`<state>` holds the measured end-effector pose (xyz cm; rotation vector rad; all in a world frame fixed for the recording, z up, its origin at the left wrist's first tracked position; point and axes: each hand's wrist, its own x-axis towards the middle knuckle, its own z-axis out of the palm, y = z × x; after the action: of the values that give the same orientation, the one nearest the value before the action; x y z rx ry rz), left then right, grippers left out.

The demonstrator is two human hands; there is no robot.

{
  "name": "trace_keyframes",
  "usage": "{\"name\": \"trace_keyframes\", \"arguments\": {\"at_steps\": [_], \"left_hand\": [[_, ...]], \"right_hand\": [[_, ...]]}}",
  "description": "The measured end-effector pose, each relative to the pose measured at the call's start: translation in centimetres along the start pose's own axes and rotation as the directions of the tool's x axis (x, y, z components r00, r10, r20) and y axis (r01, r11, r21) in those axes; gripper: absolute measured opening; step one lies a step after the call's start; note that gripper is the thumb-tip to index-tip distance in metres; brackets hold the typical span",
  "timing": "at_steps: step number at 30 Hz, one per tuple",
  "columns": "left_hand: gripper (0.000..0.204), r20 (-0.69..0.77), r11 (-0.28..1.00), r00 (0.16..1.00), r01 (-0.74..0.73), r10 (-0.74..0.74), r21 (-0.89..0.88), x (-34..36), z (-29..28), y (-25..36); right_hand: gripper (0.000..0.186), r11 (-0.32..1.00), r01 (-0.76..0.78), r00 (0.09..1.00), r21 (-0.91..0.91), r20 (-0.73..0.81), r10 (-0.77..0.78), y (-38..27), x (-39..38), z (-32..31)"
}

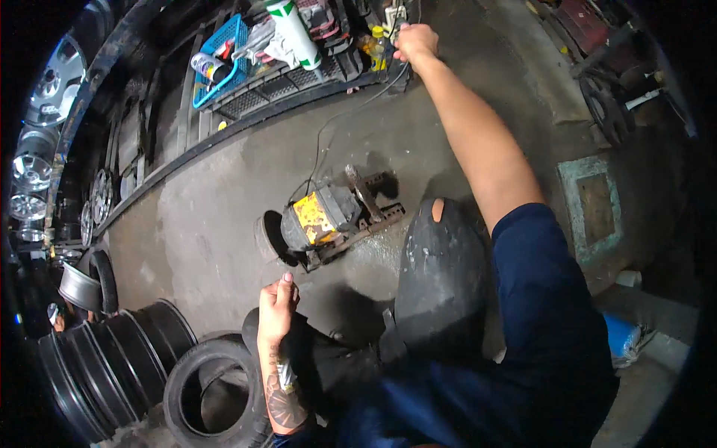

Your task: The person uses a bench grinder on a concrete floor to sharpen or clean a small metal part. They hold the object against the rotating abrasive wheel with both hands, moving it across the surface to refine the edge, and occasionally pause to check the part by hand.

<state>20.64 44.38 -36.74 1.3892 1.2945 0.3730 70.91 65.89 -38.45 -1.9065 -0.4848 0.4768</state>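
My right arm stretches far forward, and my right hand (417, 42) is closed beside a pale electrical socket box (395, 15) at the far rack's end. Whatever its fingers grip is hidden. A thin dark cable (320, 142) runs from near that hand across the floor to a yellow and grey electric motor (320, 216). The motor lies on a rusty metal frame (385, 216), with a round drum-like part (270, 237) on its left end. Just below the drum, my left hand (278, 306) is curled with the thumb up over my knee; what it holds, if anything, cannot be made out.
A low rack (276, 93) at the back carries a blue basket (224, 60), a white-green tube (293, 33) and a yellow-capped bottle (378, 48). Dark wheel rims (116, 366) and a tire (213, 396) are at lower left. A green-edged frame (590, 209) lies at right.
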Motion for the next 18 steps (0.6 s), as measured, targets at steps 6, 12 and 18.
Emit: {"name": "trace_keyframes", "arguments": {"at_steps": [6, 12, 18], "left_hand": [[0.051, -0.021, 0.994, 0.998, 0.051, -0.054, -0.101, -2.0, -0.7, -2.4], [0.051, 0.062, 0.975, 0.983, 0.178, -0.171, -0.133, -2.3, 0.4, -4.2], [0.051, 0.102, 0.986, 0.989, 0.119, -0.107, -0.113, -0.8, 0.6, -5.6]], "right_hand": [[0.038, 0.945, 0.052, 0.998, -0.323, -0.014, -0.06, -3.0, -1.8, -1.1], [0.034, 0.941, -0.022, 1.0, -0.336, -0.01, 0.019, -2.9, -0.8, -0.5], [0.025, 0.908, 0.077, 0.985, -0.413, -0.107, -0.133, -2.0, -1.7, 0.4]]}}
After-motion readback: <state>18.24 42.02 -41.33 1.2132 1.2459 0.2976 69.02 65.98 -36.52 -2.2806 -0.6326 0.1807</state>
